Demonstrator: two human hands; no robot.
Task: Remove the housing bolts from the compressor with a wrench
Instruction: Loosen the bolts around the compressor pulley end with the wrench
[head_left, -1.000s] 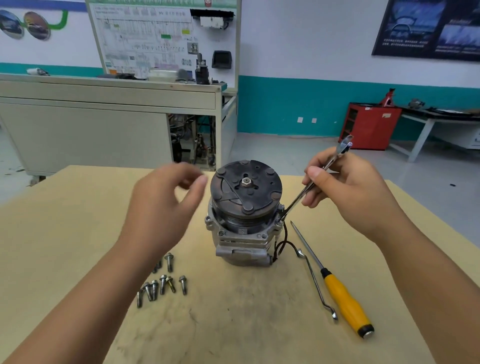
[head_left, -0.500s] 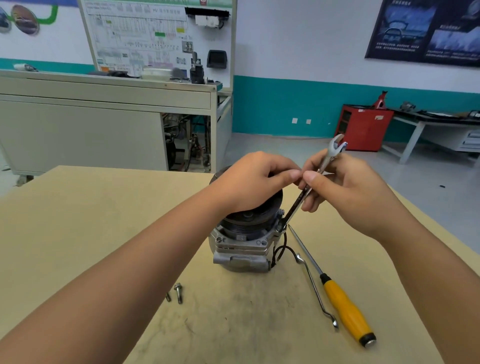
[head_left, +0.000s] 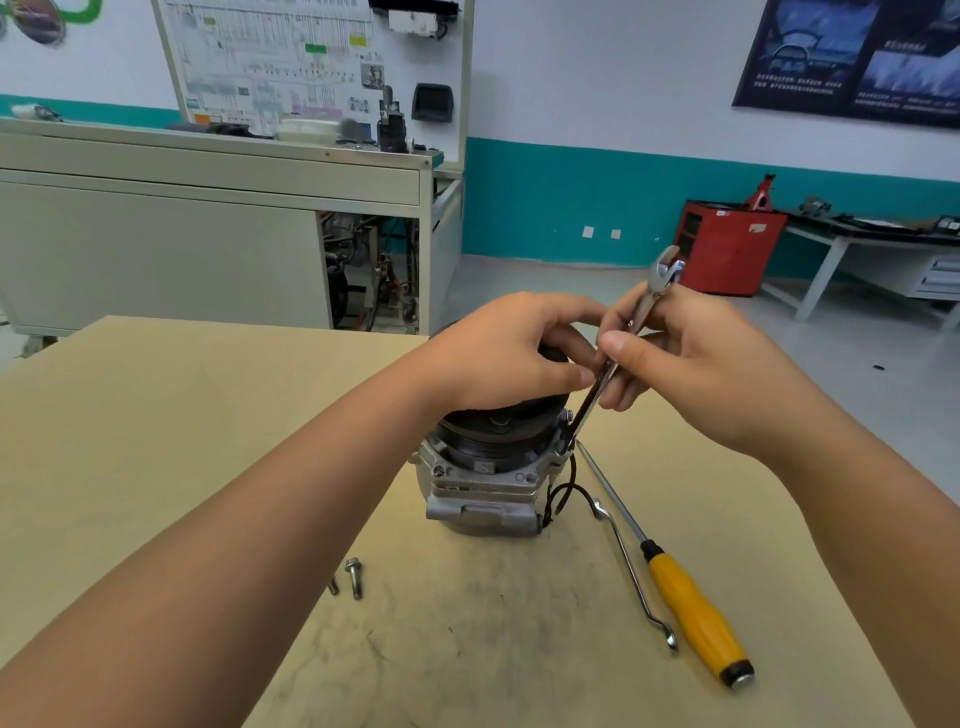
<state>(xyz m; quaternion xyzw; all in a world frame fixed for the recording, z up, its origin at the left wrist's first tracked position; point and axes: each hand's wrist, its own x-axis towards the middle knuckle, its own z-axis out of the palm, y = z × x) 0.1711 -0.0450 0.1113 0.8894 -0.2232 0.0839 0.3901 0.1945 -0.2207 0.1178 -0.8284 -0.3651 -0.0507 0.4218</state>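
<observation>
- Workshop table (head_left: 156, 441) carries the upright compressor (head_left: 483, 483) mid-surface.
- Left hand (head_left: 511, 353) presses on its top, fingers curled, steadying it.
- Right hand (head_left: 691, 364) fingers pinch the wrench (head_left: 618, 353), angled onto a right-side bolt for leverage.
- Loose bolts (head_left: 353, 577) lie towards the near edge, safely aside.

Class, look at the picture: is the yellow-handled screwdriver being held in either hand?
No, the screwdriver lies on the table while the right hand holds the wrench.

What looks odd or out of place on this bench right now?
Nothing looks damaged or spilled. The compressor stands upright on the table, two loose bolts lie in front of it, and a screwdriver and a bent wrench lie beside it. Dark smudges mark the tabletop.
</observation>
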